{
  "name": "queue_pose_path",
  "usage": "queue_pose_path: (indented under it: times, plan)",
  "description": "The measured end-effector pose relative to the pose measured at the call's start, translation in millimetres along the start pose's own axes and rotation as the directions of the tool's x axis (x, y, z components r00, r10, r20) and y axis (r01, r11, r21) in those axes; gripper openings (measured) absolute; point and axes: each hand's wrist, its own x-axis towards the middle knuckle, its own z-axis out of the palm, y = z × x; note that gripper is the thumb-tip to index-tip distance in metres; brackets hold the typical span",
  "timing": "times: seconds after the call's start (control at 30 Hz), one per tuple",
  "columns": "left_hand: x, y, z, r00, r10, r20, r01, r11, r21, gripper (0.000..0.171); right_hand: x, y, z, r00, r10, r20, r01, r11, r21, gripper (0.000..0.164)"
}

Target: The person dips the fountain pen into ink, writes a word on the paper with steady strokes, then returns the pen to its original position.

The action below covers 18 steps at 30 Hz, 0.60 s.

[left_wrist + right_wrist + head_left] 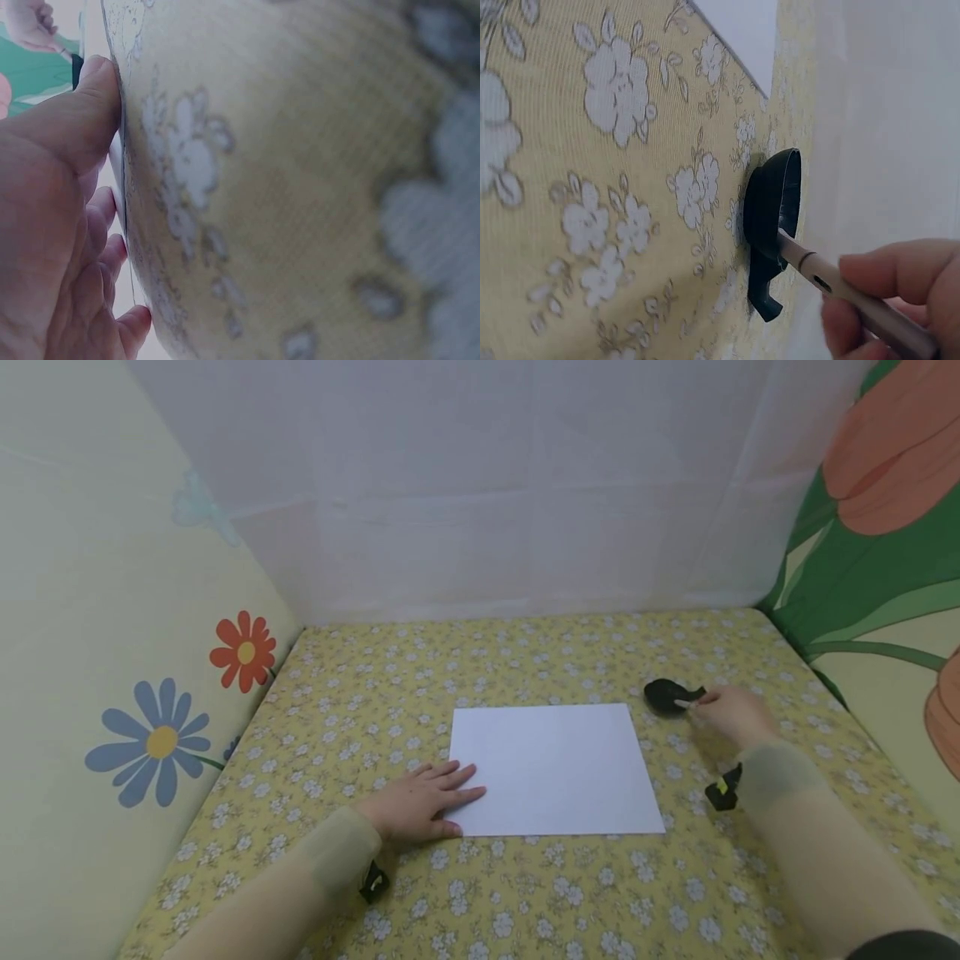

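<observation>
A white sheet of paper (555, 768) lies flat on the flowered cloth. My left hand (420, 802) rests at the sheet's left edge, fingers spread and straight, fingertips over the paper. To the right of the sheet stands a small black dish (663, 695) with a short curved handle. Between thumb and fingers my right hand (731, 714) pinches a slim, light-brown brush (866, 304) with a dark ring near its lower end. Its pale tip reaches down into the dish, partly hidden by the rim in the right wrist view.
A yellow cloth (360, 693) with white flowers covers the table. Behind it hangs a pale curtain (525, 527). Flower-printed panels stand on the left (97, 635) and right (885, 635). Small black devices hang at both wrists.
</observation>
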Motion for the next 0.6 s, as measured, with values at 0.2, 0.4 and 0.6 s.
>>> queue_pose_path:
  times: [0.2, 0.4, 0.6]
  plan:
    - [-0.1, -0.2, 0.1, 1.0, 0.003, -0.002, -0.003, 1.0, 0.011, 0.065, -4, 3, 3, 0.997, 0.064, -0.038, -0.056, 0.981, 0.186, 0.05]
    - [-0.2, 0.1, 0.2, 1.0, 0.001, 0.002, -0.001, 1.0, 0.021, 0.065, -7, 2, 7, 0.99, 0.124, -0.072, -0.093, 0.939, 0.332, 0.056]
    - [0.3, 1.1, -0.6, 1.0, 0.001, 0.007, -0.001, 1.0, 0.015, 0.065, -8, 2, 14, 0.979, 0.145, -0.146, -0.08, 0.922, 0.378, 0.055]
